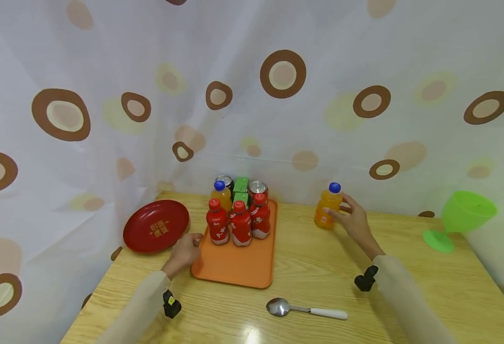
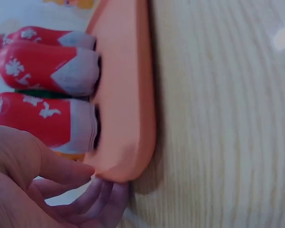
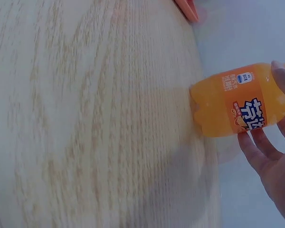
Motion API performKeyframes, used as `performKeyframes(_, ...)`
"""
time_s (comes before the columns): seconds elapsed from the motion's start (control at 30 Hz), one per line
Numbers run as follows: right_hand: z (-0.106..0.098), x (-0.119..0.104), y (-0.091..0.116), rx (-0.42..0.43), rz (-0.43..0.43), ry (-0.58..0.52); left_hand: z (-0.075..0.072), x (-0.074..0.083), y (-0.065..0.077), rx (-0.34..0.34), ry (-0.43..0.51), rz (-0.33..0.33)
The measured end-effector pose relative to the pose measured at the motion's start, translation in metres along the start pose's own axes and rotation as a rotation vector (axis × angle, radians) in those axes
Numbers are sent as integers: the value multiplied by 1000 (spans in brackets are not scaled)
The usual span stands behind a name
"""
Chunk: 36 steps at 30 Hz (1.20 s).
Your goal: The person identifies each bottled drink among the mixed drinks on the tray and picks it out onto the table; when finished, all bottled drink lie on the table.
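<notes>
My right hand [image 1: 355,222] is around an orange soda bottle [image 1: 324,210] with a blue cap, upright on the table. In the right wrist view the thumb lies on one side of the bottle [image 3: 237,102] and the fingers on the other. On the left, my left hand [image 1: 185,251] pinches the near-left edge of an orange tray [image 1: 239,267], thumb at the rim and fingers outside it. Three red bottles [image 1: 241,224] stand on the tray. Behind them are another orange soda bottle [image 1: 221,193], green boxes [image 1: 241,185], a dark can [image 1: 224,180] and a red can [image 1: 258,188].
A red plate [image 1: 157,227] with gold characters lies left of the tray. A spoon [image 1: 303,309] with a white handle lies near the front. At the far right stands a green goblet [image 1: 467,212]. A patterned curtain [image 1: 321,71] hangs behind the wooden table [image 1: 312,263].
</notes>
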State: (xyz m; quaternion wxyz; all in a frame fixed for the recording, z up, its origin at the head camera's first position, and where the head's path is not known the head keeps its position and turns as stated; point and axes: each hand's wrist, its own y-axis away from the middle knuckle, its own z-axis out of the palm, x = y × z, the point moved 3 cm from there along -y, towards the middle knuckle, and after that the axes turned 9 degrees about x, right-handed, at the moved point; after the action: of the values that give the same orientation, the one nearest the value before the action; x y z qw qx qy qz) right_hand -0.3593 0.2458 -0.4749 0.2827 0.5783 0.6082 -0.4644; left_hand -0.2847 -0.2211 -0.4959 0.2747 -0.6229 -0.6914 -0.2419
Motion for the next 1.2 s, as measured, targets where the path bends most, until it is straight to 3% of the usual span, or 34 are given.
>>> performKeyframes(0.1, -3, -11, 5, -11, 5, 5, 1, -2, 1, -6, 60, -67)
performKeyframes(0.2, -1, -7, 2, -16, -12, -12, 2, -6, 0, 9, 69, -88)
performKeyframes(0.37, 5, 17, -8, -15, -14, -47, -1, -6, -2, 27, 53, -86)
performKeyframes(0.5, 5, 23, -9, 11, 14, -56, -1, -4, -3, 15, 81, -100)
performKeyframes(0.63, 5, 21, -8, 23, 8, -59, -2, -4, -3, -3, 116, -114)
performKeyframes(0.8, 2, 18, -10, -26, -6, -33, -2, -6, -2, -10, 146, -133)
performKeyframes(1.03, -13, 12, -10, -84, 15, 8, -1, -5, -2, -16, 121, -125)
performKeyframes(1.2, -25, 5, -4, -31, -43, 1, -3, -5, -4, -26, 116, -127)
